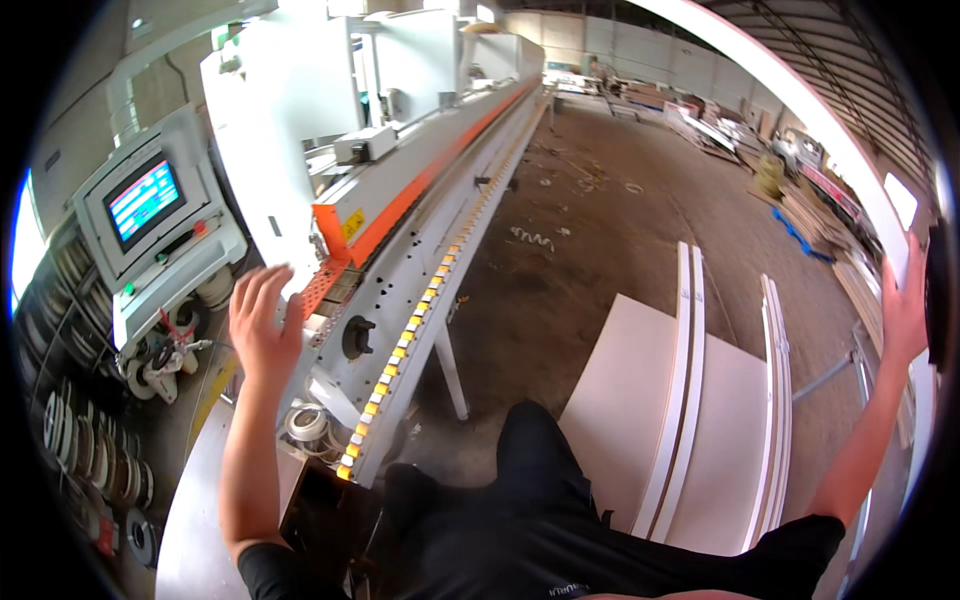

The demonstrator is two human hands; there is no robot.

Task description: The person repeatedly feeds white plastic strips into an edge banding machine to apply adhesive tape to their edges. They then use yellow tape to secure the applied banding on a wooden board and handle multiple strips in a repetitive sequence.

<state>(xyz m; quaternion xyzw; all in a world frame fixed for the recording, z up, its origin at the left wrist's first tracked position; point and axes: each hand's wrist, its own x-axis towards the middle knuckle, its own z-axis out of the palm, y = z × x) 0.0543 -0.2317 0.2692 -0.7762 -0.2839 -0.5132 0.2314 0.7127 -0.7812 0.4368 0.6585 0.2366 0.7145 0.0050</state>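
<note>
My left hand (pixel 265 325) is raised beside the infeed end of a long white and orange machine (pixel 375 225), its fingers apart and nothing in it. Just beyond the fingertips is an orange perforated guard (pixel 322 286). Out at the far right, my right hand (pixel 905 310) grips the edge of a long white board (pixel 800 90). That board runs up past my shoulder and bows across the upper right of the view. Part of its lower end is hidden behind the hand and by the dark rim.
A control panel (pixel 145 205) with a lit screen stands left. Yellow and white rollers (pixel 400 352) line the machine's near edge. Pale panels (pixel 625 390) with white strips (pixel 675 400) on top lie at my right. Edging coils (pixel 95 440) fill a rack lower left; stacked boards (pixel 810 215) lie farther off.
</note>
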